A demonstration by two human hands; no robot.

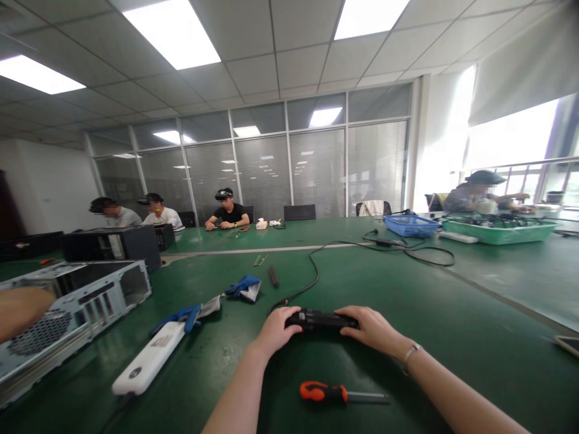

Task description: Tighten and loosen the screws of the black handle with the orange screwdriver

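My left hand (277,328) and my right hand (371,327) grip the two ends of a long black device (319,319) that lies on the green table (452,325) in front of me. A black cable (312,274) runs from the device's left end away across the table. An orange-handled screwdriver (337,394) lies on the table between my forearms, close to me. Both hands have their fingers curled over the device.
An open computer case (76,307) sits at the left, with a white power strip (151,358) and blue gloves (244,286) beside it. A blue basket (411,225) and a green tray (502,231) stand far right. Several people sit at the far side. A phone (569,343) lies at the right edge.
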